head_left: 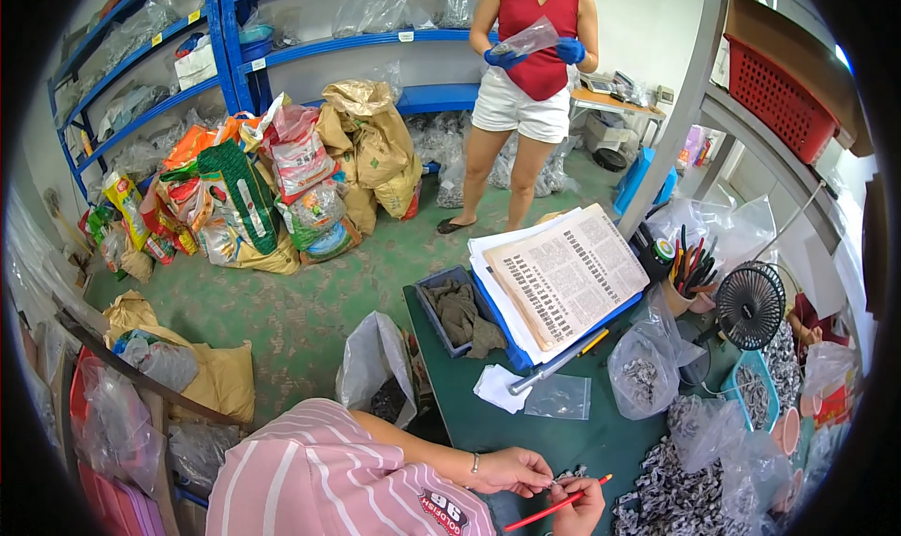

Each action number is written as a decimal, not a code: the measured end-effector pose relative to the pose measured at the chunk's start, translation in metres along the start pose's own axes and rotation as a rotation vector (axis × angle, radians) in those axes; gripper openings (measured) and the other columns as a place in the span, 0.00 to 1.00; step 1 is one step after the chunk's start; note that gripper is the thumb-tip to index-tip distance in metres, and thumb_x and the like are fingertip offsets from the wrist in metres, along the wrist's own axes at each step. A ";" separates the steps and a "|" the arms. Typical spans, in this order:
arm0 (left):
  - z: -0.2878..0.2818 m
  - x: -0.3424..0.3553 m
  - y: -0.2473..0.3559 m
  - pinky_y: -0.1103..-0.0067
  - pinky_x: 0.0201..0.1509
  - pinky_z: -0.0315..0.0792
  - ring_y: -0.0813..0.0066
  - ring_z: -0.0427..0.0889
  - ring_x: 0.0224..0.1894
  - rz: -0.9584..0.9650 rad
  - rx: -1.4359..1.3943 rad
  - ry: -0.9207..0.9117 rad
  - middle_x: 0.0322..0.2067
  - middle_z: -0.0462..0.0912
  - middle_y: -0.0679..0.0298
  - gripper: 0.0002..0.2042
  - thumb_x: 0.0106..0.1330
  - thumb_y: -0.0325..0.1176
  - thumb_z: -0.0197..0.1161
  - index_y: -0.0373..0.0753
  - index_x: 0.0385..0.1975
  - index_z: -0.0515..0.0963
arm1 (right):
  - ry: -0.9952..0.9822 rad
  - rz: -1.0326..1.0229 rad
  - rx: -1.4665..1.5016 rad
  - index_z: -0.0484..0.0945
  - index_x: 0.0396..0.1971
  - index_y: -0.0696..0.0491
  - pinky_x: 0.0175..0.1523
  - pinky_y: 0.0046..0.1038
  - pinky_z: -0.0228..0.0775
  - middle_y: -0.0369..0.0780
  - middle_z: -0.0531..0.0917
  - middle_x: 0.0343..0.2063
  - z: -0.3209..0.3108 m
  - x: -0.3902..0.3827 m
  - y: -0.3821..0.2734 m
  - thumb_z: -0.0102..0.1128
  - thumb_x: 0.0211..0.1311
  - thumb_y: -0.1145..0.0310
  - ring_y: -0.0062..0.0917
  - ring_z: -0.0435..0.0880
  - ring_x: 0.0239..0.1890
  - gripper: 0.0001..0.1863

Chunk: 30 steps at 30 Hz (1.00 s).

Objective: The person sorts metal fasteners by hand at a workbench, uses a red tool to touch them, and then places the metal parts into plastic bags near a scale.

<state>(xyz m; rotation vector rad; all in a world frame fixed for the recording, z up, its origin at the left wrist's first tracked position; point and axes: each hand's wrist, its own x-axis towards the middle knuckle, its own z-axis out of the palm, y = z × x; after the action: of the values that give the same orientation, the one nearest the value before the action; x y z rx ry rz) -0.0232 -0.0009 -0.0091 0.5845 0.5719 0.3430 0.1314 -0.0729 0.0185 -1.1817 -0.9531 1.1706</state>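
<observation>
My left hand (513, 470), with a bracelet at the wrist, comes in over the green table (434, 356) from a pink striped sleeve. Its thumb and forefinger are pinched together on something too small to make out. Close beside it, my right hand (578, 510) has a red pencil (544, 513) lying slantwise across it. The fingertips of both hands nearly meet. A few small dark pieces (571, 472) lie just beyond them. To the right spreads a large heap of small grey pieces (680, 487).
An open book (572, 273) lies on papers beside a grey tray with cloth (460, 311). A bag of grey pieces (643, 372) and a black fan (751, 303) stand at right. A person in a red top (535, 38) holds a clear bag. Filled sacks (366, 151) crowd the floor.
</observation>
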 end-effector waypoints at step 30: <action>0.013 0.000 0.013 0.88 0.29 0.69 0.85 0.73 0.25 0.306 0.291 0.003 0.27 0.75 0.67 0.11 0.60 0.30 0.57 0.32 0.40 0.72 | 0.234 -0.352 -0.027 0.64 0.25 0.53 0.45 0.31 0.70 0.46 0.75 0.35 -0.001 -0.011 0.009 0.56 0.50 0.83 0.30 0.76 0.38 0.11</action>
<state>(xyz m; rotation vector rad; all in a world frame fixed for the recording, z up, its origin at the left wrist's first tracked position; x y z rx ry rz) -0.0176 0.0035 0.0073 0.9571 0.5389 0.5541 0.1292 -0.0843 0.0097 -1.0913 -0.9519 0.7248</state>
